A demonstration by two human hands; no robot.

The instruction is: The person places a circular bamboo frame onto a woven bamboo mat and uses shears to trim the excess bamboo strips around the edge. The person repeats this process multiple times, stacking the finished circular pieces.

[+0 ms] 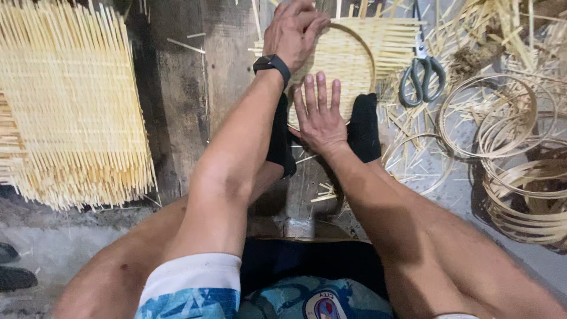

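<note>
- On the floor between the feet, a woven bamboo mat [354,53] is lying under a hoop [369,56].
- The left hand [293,29] is curling loosely over its far-left rim.
- The right hand [321,115] is pressing flat, fingers [322,88] spread, on the near edge.

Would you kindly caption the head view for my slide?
Both hands, left and right, press a woven bamboo mat inside a hoop, scissors nearby.
</note>
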